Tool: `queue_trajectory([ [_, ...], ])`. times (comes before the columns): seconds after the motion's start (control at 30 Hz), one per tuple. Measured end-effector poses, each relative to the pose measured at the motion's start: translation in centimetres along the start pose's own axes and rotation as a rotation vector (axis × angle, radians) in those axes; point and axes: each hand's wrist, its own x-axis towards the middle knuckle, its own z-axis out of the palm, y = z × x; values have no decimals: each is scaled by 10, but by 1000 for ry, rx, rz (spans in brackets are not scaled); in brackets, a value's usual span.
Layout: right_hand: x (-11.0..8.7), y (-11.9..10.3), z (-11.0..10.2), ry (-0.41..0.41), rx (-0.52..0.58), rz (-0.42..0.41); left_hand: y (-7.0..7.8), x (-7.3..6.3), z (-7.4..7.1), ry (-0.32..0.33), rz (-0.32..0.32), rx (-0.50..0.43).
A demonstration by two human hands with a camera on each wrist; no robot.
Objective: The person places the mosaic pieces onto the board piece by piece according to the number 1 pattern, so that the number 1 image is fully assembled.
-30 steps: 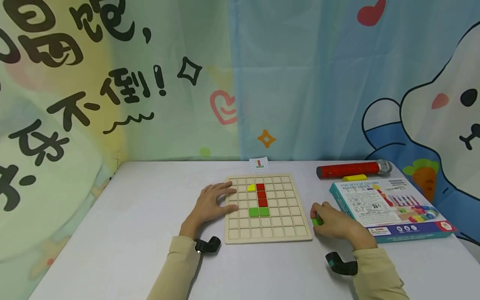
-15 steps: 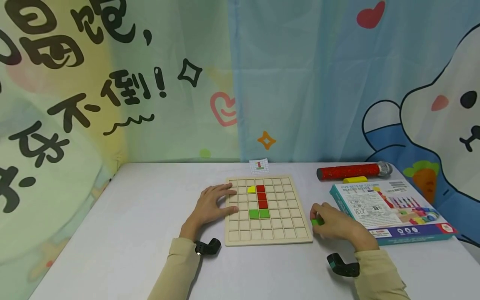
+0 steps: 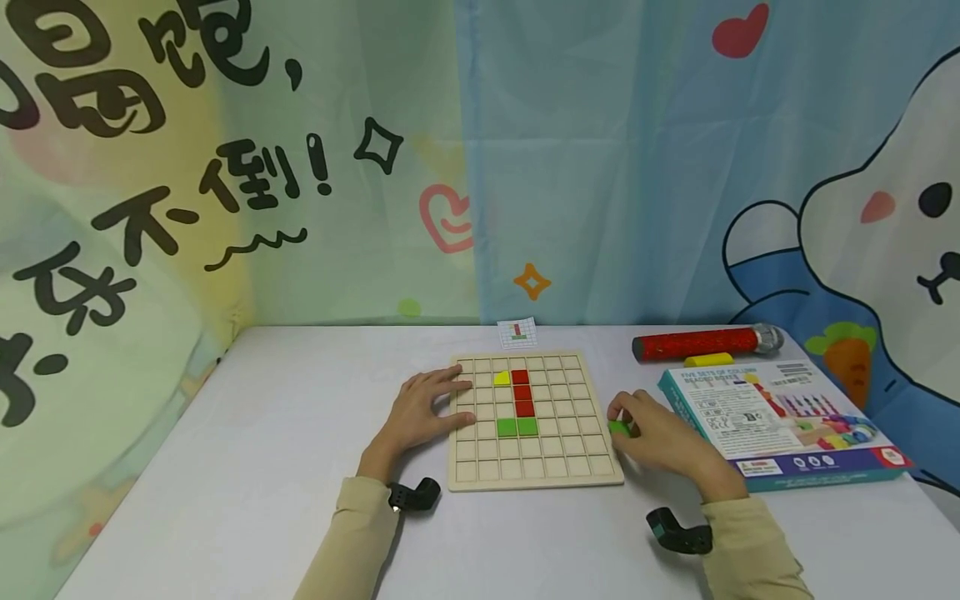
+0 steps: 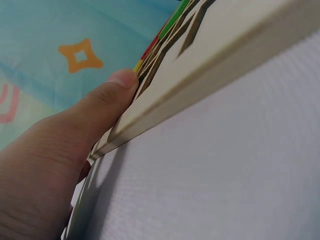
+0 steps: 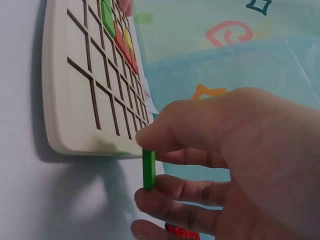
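Note:
A wooden grid board lies on the table between the hands. One yellow tile, a column of red tiles and two green tiles sit in its cells. My left hand rests at the board's left edge, fingers spread. In the left wrist view its thumb touches the board top; the other fingers are mostly hidden. By the board's right edge, my right hand pinches a small flat green tile, held on edge between thumb and fingers in the right wrist view.
Behind the board lies a small printed card with a coloured grid pattern. To the right are a teal-edged box, a yellow piece and a red tube with a silvery end. A printed curtain hangs behind the table.
My right hand has moved slightly left and up with the green tile, to the board's right edge. The left hand and the tiles on the board have stayed in place.

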Motion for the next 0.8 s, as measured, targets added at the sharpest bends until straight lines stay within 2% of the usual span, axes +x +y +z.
queue_trajectory([
  [0.17, 3, -3, 3, 43, 2, -29, 0, 0, 0, 0, -3, 4],
  [0.4, 7, -10, 8, 70, 18, -28, 0, -1, -1, -20, 2, 6],
  [0.8, 13, -23, 21, 115, -6, -99, 1, -1, -2, -13, 11, 3],
])
